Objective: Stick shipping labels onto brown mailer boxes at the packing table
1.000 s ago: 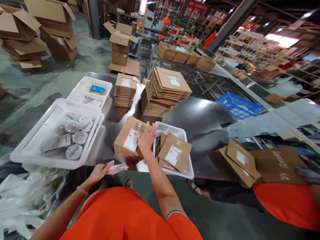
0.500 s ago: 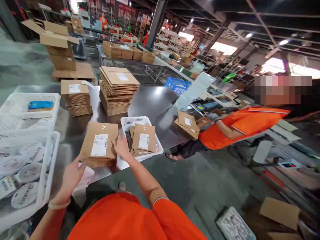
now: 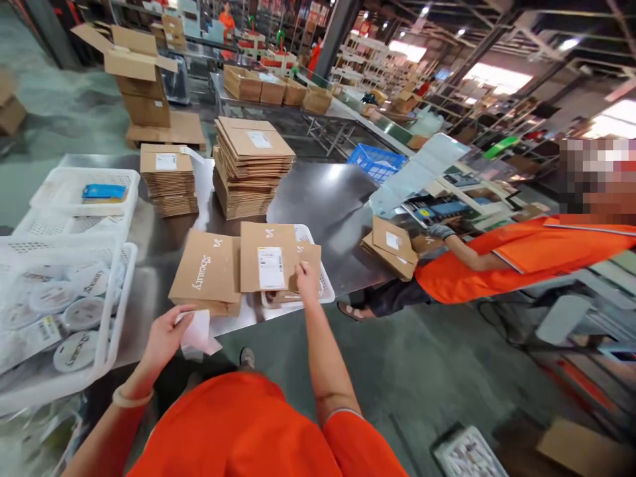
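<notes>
A: A steel packing table (image 3: 338, 199) fills the frame in a warehouse, carrying two stacks of flattened cartons (image 3: 251, 165), white mesh trays and a co-worker (image 3: 497, 258) in orange at its right end. What sits nearest the camera?

B: A pile of brown mailer boxes (image 3: 206, 275), one printed side up, lies at the near edge. Just beside it stands a small white basket (image 3: 325, 291) holding more mailers. Left of that, a large white tray (image 3: 119, 298) holds round labelled tins.

A: And the hands?

B: The right hand (image 3: 307, 281) pinches the near corner of a labelled mailer (image 3: 268, 255), which hangs flat over the gap between pile and basket. The left hand (image 3: 166, 334) is closed on a slip of white paper (image 3: 199, 334) at the table edge, just below the pile.

A: How is this handled well, by your reading?

B: Judging from the pictures, a one-corner pinch lets the flat box sag or swing, so keeping it level and low over the basket rim looks wise. The paper is better kept clear of the mailer's path.
</notes>
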{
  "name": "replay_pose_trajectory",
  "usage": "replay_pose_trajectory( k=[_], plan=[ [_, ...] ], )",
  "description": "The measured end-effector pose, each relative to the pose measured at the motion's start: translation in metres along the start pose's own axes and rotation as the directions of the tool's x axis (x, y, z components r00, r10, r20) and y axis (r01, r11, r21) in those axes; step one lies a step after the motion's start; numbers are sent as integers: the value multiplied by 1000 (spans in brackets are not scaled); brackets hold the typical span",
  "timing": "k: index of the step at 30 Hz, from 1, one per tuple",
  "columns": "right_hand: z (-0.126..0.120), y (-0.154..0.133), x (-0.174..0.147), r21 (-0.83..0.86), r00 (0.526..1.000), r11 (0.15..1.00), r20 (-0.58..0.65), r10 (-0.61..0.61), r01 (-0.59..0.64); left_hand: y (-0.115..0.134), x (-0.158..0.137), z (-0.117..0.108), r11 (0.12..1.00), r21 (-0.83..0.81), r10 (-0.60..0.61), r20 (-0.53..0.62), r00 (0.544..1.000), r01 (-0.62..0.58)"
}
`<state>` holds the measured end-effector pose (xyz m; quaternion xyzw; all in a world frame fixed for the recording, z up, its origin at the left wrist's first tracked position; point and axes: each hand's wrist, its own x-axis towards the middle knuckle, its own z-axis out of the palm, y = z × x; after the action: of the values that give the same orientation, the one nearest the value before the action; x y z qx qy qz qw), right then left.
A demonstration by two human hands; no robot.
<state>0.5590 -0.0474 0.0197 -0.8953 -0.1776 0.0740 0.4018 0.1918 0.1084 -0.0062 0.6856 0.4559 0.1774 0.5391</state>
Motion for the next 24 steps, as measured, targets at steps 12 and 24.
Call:
replay_pose_trajectory(
  k=[12, 24],
  plan=[
    [99, -33, -149, 489, 434, 872, 781, -449, 22, 22, -14, -5, 709, -700, -170, -53, 984, 85],
    [136, -62, -157, 517, 602, 841, 727, -331, -161, -7, -42, 3, 764, -631, -141, 43, 989, 136]
  ],
)
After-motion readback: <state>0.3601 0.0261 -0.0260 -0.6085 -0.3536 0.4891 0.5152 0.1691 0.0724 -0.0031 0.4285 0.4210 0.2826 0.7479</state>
